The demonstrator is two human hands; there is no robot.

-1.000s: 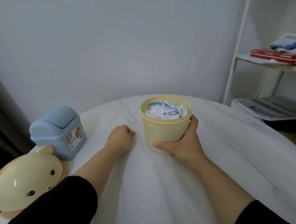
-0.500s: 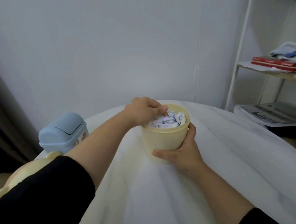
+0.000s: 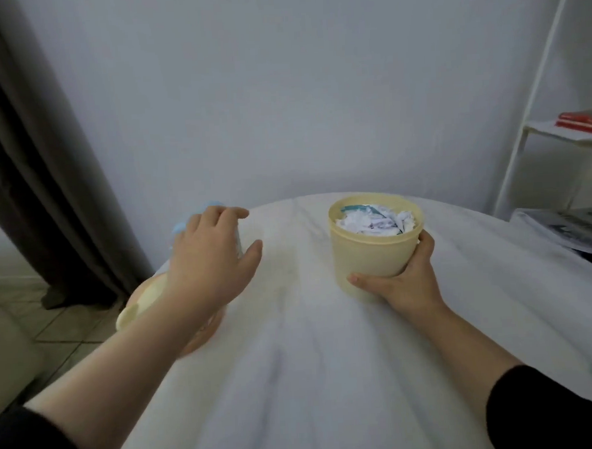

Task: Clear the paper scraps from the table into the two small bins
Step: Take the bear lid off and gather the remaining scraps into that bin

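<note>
The right hand [image 3: 407,280] curls its fingers [image 3: 362,277] and thumb round the smooth, round, pale-yellow plastic bin [image 3: 371,254], which stands on the white, faintly veined round worktop [image 3: 312,360] and is packed to the rim with crumpled white paper scraps [image 3: 376,220]. The left hand [image 3: 210,259], blurred, has its fingers loosely spread and its thumb apart in front of the light-blue bin [image 3: 179,227]; whether they touch it I cannot tell. A cream domed lid [image 3: 144,301] lies under that forearm.
</note>
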